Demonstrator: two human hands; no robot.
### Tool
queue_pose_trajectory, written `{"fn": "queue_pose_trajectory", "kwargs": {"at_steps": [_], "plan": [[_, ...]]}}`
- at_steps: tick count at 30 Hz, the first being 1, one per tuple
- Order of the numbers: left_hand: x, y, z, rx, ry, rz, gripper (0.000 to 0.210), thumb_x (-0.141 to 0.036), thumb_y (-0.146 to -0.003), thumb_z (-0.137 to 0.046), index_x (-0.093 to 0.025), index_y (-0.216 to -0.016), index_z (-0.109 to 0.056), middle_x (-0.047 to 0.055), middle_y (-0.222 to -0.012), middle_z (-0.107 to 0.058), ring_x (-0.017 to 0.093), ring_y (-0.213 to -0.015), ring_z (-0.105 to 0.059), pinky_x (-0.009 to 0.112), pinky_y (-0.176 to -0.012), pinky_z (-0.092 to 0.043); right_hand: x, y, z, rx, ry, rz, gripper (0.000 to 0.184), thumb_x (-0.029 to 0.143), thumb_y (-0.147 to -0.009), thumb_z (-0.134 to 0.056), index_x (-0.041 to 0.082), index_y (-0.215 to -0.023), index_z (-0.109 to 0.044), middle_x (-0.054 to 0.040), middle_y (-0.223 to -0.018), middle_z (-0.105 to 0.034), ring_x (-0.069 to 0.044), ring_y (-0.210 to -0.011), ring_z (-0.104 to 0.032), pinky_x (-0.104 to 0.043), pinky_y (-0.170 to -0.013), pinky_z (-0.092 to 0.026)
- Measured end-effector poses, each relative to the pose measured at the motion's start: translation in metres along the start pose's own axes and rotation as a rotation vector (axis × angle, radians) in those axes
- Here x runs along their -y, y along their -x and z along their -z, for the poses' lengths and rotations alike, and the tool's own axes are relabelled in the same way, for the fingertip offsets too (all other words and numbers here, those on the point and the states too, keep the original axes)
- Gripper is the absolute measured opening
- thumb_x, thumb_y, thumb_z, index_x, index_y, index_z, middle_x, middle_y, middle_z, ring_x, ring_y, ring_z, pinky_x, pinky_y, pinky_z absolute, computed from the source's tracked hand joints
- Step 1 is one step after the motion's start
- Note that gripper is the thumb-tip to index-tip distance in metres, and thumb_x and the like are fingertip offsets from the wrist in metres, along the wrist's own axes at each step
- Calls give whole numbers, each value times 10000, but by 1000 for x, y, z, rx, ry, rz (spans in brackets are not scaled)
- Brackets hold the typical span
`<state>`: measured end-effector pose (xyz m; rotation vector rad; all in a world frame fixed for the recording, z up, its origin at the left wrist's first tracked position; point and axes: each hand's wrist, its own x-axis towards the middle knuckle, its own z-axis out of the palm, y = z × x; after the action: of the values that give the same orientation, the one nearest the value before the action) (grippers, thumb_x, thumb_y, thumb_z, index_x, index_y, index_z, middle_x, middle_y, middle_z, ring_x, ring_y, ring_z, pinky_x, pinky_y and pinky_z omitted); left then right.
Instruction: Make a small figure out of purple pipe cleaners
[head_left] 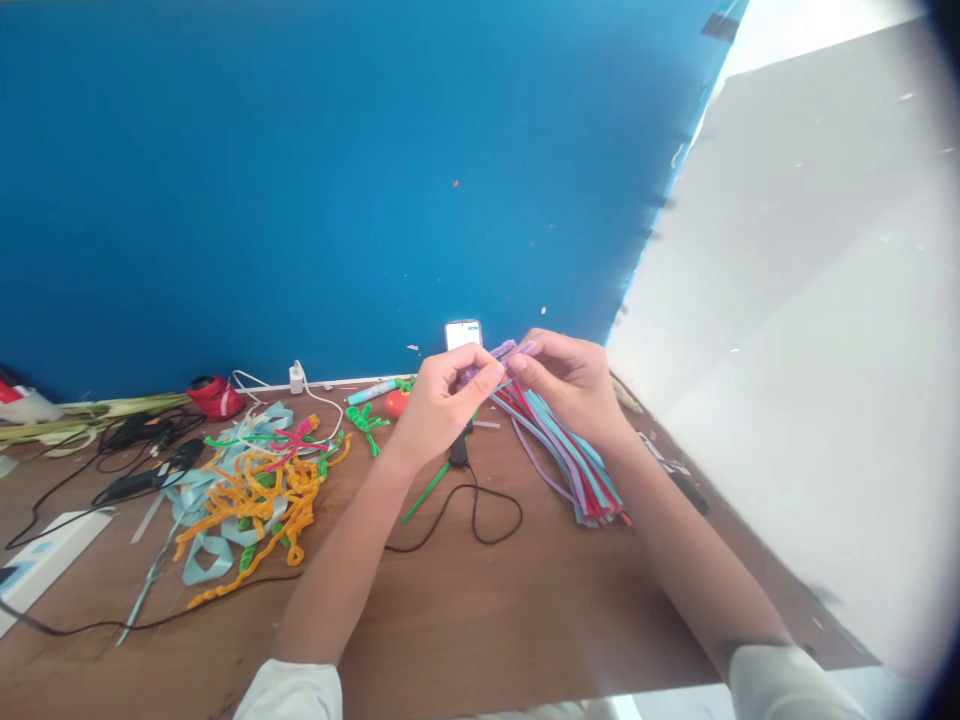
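Pinched between the fingers of both hands, a purple pipe cleaner [504, 349] appears bent into a small shape, partly hidden by the fingertips. My left hand [450, 395] closes on its left side, thumb against forefinger. From the right, my right hand [570, 378] grips it too, and the two thumbs nearly meet. Below and behind the right hand lies a bundle of pipe cleaners [566, 465] in blue, red and purple. A green pipe cleaner [426, 492] rests on the table under the left wrist, beside a black device [459, 453] with a cord.
A phone [463, 335] leans against the blue wall [360, 180]. Orange twisted pipe cleaners [262, 490] are heaped with light blue ribbon [206, 560] at left. A green figure [365, 422], white charger [297, 378], red roll [215, 398] and power strip [56, 560] also lie on the table.
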<state>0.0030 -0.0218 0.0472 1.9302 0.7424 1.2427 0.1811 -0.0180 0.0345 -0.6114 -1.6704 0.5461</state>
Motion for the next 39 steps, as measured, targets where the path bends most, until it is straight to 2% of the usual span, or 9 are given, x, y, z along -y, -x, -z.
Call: {"fn": "queue_pose_trajectory", "kwargs": {"at_steps": [9,15,18,21,26,30,34,36,39], "plan": [[6,1,-7,-142,-553,-271,231,-257,-940,-557,-168,-736,-617,-15,-624,-563,100,-576,-434,261,-582,-325,5,-1,-4,22,135,-113,400,449,-928,-628,192,-655,-488,48,-617,-429,-98,-594,-369,-270,-559,-282],[10,1,-3,-104,-839,-570,222,-193,-951,-515,-181,-773,-648,12,-669,-630,122,-622,-507,279,-612,-343,6,1,-6,82,-379,-495,460,483,-837,-718,196,-589,-457,80,-536,-358,-71,-483,-265,-260,-470,-201],[7,0,0,-140,-771,-538,213,-220,-950,-533,-183,-773,-646,0,-656,-599,118,-620,-490,281,-614,-350,5,0,-9,85,-508,-550,456,485,-817,-737,193,-585,-474,76,-543,-399,-66,-464,-306,-256,-462,-216],[5,-3,1,-159,-456,-299,206,-284,-946,-564,-179,-790,-648,-20,-657,-572,97,-586,-448,257,-569,-349,6,-1,-7,33,-355,-422,411,470,-866,-694,191,-616,-525,64,-540,-452,-75,-480,-367,-258,-487,-266],[8,-6,2,-77,-31,21,237,-368,-918,-614,-177,-796,-683,-44,-561,-472,78,-502,-340,245,-477,-285,5,-2,4,-115,266,-57,131,328,-918,-647,199,-903,-660,15,-730,-598,-107,-583,-475,-276,-569,-383],[11,-7,1,-88,96,104,216,-388,-880,-663,-183,-812,-676,-68,-496,-375,71,-454,-275,246,-435,-222,2,-1,10,-38,572,205,234,228,-920,-616,232,-1151,-654,-50,-1029,-647,-138,-705,-571,-305,-666,-474],[13,-8,0,-73,231,162,227,-398,-864,-680,-188,-795,-629,-66,-514,-390,63,-439,-292,237,-421,-192,2,1,11,-28,669,319,439,249,-924,-615,287,-1357,-555,-93,-1253,-602,-201,-914,-641,-331,-742,-534],[13,-8,-1,-60,277,172,238,-394,-859,-687,-185,-775,-612,-62,-525,-406,60,-445,-323,228,-427,-207,2,1,11,-1,692,367,470,254,-928,-616,298,-1388,-529,-98,-1281,-596,-206,-936,-647,-341,-768,-548],[12,-9,-3,-49,303,165,227,-380,-865,-685,-180,-783,-618,-59,-539,-425,57,-466,-348,213,-444,-231,1,1,11,75,743,456,332,267,-930,-632,263,-1262,-620,-106,-1241,-630,-222,-981,-648,-354,-800,-550]]}}
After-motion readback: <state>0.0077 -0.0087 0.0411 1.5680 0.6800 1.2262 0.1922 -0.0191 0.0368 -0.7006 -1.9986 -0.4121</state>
